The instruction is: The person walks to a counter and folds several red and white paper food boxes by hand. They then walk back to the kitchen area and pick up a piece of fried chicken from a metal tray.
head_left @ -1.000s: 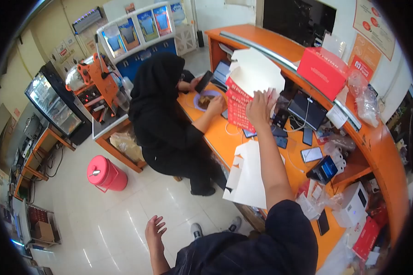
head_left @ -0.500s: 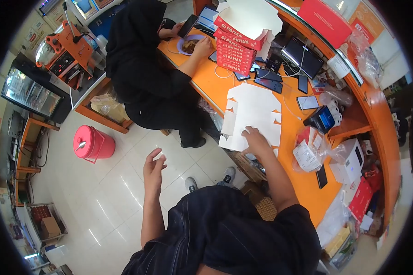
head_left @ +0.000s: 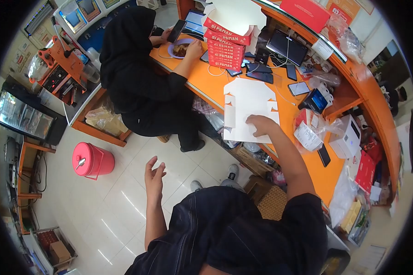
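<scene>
A flat white cardboard box blank (head_left: 245, 101) with cut tabs lies on the orange counter (head_left: 284, 103), its left flap folded up a little. My right hand (head_left: 262, 125) rests on the near right part of the blank, fingers bent loosely over it with no grip to be seen. My left hand (head_left: 154, 178) hangs in the air over the floor, fingers apart and nothing in it. Behind the blank stands a stack of folded red boxes (head_left: 225, 52) lettered "SI PAMAN", with an open white-lined box (head_left: 234, 18) on top.
On the left a person in black (head_left: 142, 82) sits with a phone (head_left: 176, 31) and a bowl of food (head_left: 180, 48). Several phones and cables lie behind the blank. A bagged package (head_left: 309, 133) sits to its right. A pink bucket (head_left: 93, 159) stands on the floor.
The view has shifted, and the counter things appear further left. My right hand has moved across the blank towards its right side. My left hand stays raised and open.
</scene>
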`<state>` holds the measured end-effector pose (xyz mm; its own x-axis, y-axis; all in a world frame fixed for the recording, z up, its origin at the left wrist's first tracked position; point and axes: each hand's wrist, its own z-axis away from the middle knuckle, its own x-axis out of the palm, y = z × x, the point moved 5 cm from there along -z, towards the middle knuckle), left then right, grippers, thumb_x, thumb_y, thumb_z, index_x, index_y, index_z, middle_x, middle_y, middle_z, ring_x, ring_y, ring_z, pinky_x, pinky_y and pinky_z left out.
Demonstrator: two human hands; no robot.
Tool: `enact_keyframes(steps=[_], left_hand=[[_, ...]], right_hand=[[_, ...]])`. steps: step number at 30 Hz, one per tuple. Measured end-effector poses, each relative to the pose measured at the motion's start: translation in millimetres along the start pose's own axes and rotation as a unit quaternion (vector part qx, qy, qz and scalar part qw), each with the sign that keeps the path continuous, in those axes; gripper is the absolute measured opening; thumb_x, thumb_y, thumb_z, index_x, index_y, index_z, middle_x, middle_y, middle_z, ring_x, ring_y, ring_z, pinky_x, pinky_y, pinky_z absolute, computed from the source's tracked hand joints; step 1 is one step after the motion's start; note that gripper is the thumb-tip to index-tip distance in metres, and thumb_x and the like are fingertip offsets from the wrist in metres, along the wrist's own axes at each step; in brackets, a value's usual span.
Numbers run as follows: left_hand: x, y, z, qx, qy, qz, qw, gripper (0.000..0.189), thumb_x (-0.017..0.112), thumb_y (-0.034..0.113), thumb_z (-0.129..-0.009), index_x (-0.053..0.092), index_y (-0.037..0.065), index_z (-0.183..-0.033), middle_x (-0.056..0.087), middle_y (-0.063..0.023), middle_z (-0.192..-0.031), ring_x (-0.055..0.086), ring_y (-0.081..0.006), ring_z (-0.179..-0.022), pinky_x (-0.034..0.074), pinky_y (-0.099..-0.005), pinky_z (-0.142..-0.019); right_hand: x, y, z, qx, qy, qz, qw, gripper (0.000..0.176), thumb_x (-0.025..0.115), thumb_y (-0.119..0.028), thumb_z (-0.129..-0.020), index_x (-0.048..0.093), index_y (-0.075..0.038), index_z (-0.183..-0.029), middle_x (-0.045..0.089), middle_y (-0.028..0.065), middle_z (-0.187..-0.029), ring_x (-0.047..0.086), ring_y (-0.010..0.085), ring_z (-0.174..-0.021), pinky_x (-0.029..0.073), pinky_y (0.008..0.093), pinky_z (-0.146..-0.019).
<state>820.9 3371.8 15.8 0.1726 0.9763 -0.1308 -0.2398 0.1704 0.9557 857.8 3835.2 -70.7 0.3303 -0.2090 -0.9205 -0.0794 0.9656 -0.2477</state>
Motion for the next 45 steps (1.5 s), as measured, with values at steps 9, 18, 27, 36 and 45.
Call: enact_keyframes(steps=[9,18,27,36,45], left_hand=[[-50.6,-17.8,-19.4,0.001,0.03,-0.011,0.999,0.054,0.062,0.023,-0.088,0.04,0.002,-0.133,0.042,-0.0169,-0.137,0.055,-0.0223,-0.103,0.048,-0.0334,-0.084],[-94.4,-15.3,-20.1,0.023,0.097,-0.017,0.995,0.056,0.062,0.027,-0.088,0.04,0.005,-0.134,0.045,-0.0149,-0.135,0.055,-0.0192,-0.102,0.047,-0.0327,-0.083],[-94.8,-31.6,-13.5,0.018,0.096,-0.026,0.995,0.056,0.064,0.025,-0.087,0.041,0.004,-0.134,0.044,-0.0154,-0.135,0.055,-0.0196,-0.101,0.048,-0.0332,-0.081],[-82.2,-30.4,-1.5,0.102,0.109,-0.091,0.985,0.054,0.065,0.015,-0.085,0.041,0.001,-0.131,0.044,-0.0174,-0.131,0.059,-0.0208,-0.096,0.052,-0.0302,-0.072],[-78.8,-39.8,-5.3,0.116,0.052,-0.109,0.986,0.039,0.067,0.013,-0.083,0.052,0.004,-0.118,0.052,-0.0108,-0.124,0.06,-0.0197,-0.094,0.052,-0.0279,-0.069]], right_hand=[[-12.0,-58.3,-0.7,0.11,-0.082,0.089,0.987,0.084,0.083,-0.042,-0.056,0.05,0.003,-0.118,0.055,0.0196,-0.112,0.056,0.0331,-0.105,0.048,0.0398,-0.089],[-30.8,-53.0,6.6,0.077,-0.06,0.014,0.995,0.081,0.084,-0.038,-0.057,0.051,-0.001,-0.121,0.059,0.0195,-0.112,0.056,0.0342,-0.106,0.046,0.0401,-0.091],[-21.1,-45.5,5.3,0.106,-0.077,-0.027,0.991,0.072,0.082,-0.036,-0.058,0.055,-0.003,-0.116,0.059,0.0187,-0.112,0.056,0.0329,-0.106,0.046,0.0415,-0.09],[-18.1,-66.5,7.5,0.133,-0.017,0.045,0.99,0.03,0.051,-0.013,-0.079,0.062,-0.001,-0.104,0.062,0.0258,-0.097,0.061,0.0389,-0.092,0.048,0.044,-0.085],[-82.1,-57.0,31.2,0.098,0.216,-0.013,0.971,0.02,0.053,-0.006,-0.078,0.06,-0.002,-0.097,0.061,0.0287,-0.077,0.061,0.0443,-0.074,0.048,0.0489,-0.069]])
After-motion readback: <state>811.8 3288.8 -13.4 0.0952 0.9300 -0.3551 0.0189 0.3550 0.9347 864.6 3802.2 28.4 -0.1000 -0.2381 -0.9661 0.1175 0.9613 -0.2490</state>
